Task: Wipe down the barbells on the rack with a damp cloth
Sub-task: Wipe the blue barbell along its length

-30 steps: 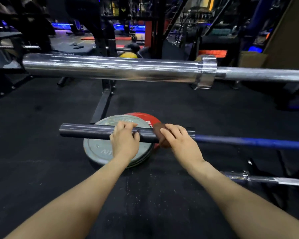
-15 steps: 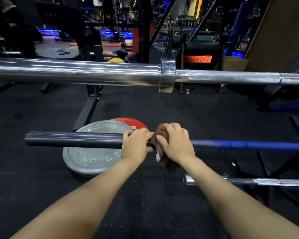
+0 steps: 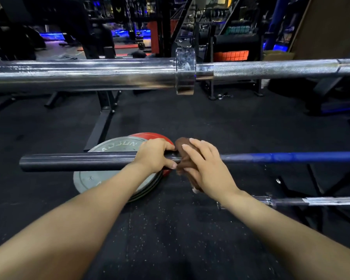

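Note:
Three barbells lie across the rack. The middle barbell (image 3: pixel 79 161) has a dark sleeve and a blue shaft running off to the right. My left hand (image 3: pixel 154 154) grips its sleeve near the inner end, fingers curled over the top. Right beside it, my right hand (image 3: pixel 205 168) holds a brown cloth (image 3: pixel 183 147) wrapped around the bar where sleeve meets shaft. Higher up and closer to me runs a chrome barbell (image 3: pixel 89 74) with a thick collar. A third, thinner barbell (image 3: pixel 321 201) shows low on the right behind my right forearm.
A grey weight plate (image 3: pixel 93 178) and a red plate (image 3: pixel 150 136) lie stacked on the black rubber floor under the middle bar. A black rack foot (image 3: pixel 101 126) stands behind them. Gym machines and racks fill the background.
My view shifted, so the bars sit further right than a second ago. My right hand wrapped the cloth more fully round the bar, and both hands now sit close together at the sleeve's inner end.

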Demonstrator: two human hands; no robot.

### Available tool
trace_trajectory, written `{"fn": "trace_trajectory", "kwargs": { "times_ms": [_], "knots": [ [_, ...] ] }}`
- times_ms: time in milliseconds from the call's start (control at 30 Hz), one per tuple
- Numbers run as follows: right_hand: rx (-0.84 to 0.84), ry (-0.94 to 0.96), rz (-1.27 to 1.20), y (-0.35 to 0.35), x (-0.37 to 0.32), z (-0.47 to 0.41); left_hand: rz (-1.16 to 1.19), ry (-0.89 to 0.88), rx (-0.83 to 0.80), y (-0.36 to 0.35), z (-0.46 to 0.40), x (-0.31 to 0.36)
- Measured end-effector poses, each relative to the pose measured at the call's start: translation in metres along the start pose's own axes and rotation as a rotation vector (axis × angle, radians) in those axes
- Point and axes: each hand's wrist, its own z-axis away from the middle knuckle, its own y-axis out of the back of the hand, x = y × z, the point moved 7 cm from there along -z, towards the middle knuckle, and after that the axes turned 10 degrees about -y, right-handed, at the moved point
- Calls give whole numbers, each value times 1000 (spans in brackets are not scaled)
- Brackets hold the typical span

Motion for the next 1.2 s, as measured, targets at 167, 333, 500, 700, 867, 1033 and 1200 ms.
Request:
{"fn": "trace_trajectory", "kwargs": {
  "times_ms": [167, 333, 500, 700, 867, 1033, 1200],
  "knots": [
    [-398, -469, -219, -18, 20, -66, -56, -41, 76, 3, 10, 8],
    [-385, -450, -188, -20, 17, -64, -20, -42, 49, 7, 8, 8],
    [-128, -46, 15, -8, 2, -13, 109, -12, -132, 6, -5, 0],
    [-65, 93, 141, -6, 4, 4, -44, -36, -214, 6, -6, 2],
    [-193, -236, -190, -2, 17, -39, -337, -87, 170, 10, 42, 21],
    [-362, -516, -221, -17, 29, -73, -362, -48, 168, 0, 36, 12],
    [-143, -37, -74, -5, 0, -21, -232, -44, -3, 8, 17, 3]
  ]
}}
